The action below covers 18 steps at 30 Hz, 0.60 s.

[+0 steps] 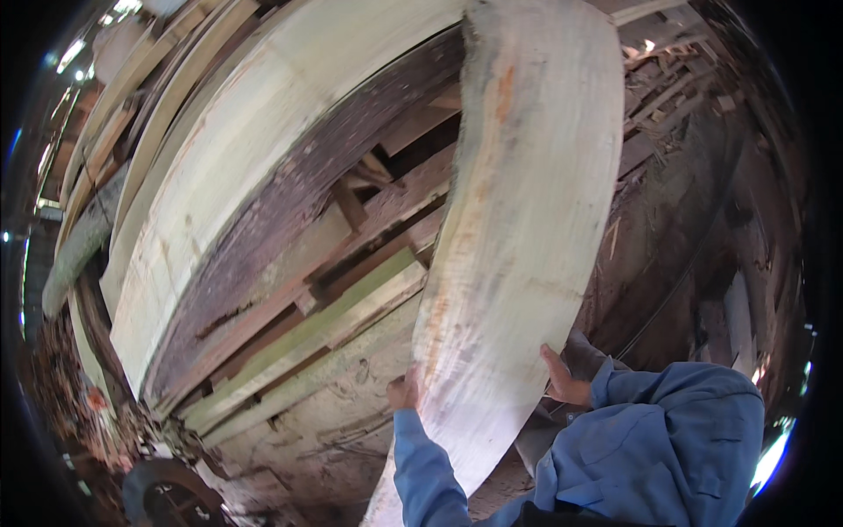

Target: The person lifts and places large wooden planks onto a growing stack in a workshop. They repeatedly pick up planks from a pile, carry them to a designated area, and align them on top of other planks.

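both hands [404,391] on pale plank [518,220]

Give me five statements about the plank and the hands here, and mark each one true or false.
1. Both hands grip one wide pale plank. True: the left hand is on its left edge, the right hand on its right edge.
2. The plank lies flat on the ground. False: it is lifted and runs from the hands up to the top of the picture.
3. The person wears blue sleeves. True.
4. The right hand holds a hammer. False: it holds only the plank.
5. No other timber is near. False: a stack of boards lies to the left.
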Motion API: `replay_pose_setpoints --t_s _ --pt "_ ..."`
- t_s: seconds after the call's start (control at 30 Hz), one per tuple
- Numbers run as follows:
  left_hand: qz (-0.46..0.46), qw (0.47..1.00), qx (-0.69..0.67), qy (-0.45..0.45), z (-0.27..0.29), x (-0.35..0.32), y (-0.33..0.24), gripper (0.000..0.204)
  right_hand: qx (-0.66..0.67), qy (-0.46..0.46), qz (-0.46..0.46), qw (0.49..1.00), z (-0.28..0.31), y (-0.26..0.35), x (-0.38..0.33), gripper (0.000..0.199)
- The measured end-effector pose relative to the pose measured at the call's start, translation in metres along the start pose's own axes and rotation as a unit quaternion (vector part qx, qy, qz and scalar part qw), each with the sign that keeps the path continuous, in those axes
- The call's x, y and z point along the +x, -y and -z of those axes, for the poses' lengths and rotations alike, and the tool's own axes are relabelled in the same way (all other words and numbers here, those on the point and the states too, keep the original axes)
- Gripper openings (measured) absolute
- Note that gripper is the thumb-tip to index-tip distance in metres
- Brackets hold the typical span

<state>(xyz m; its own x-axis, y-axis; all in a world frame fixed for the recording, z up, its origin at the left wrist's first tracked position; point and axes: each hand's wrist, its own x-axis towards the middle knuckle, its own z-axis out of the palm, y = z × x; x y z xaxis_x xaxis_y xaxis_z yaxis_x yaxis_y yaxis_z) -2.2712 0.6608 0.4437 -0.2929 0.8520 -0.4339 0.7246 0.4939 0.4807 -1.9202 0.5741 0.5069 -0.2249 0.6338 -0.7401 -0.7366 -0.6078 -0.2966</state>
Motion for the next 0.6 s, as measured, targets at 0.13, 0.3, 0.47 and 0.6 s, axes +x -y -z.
replay_pose_setpoints --t_s 0.13,0.3,0.47,0.6 --pt "-0.043 0.998 0.017 0.045 0.014 -0.017 0.007 0.043 -0.014 -0.055 0.036 0.998 -0.002 -0.013 0.000 0.067" --pt "-0.132 0.981 0.075 0.118 0.089 -0.078 0.183 0.039 0.025 -0.093 0.049 0.994 -0.002 -0.023 0.003 0.063" --pt "0.285 0.920 0.130 0.234 0.125 -0.165 0.352 0.077 -0.013 -0.055 0.084 0.995 -0.009 -0.025 -0.006 0.067" --pt "0.314 0.929 0.092 0.175 0.108 -0.177 0.361 0.077 -0.034 -0.132 0.061 0.989 -0.029 -0.018 -0.021 0.071"
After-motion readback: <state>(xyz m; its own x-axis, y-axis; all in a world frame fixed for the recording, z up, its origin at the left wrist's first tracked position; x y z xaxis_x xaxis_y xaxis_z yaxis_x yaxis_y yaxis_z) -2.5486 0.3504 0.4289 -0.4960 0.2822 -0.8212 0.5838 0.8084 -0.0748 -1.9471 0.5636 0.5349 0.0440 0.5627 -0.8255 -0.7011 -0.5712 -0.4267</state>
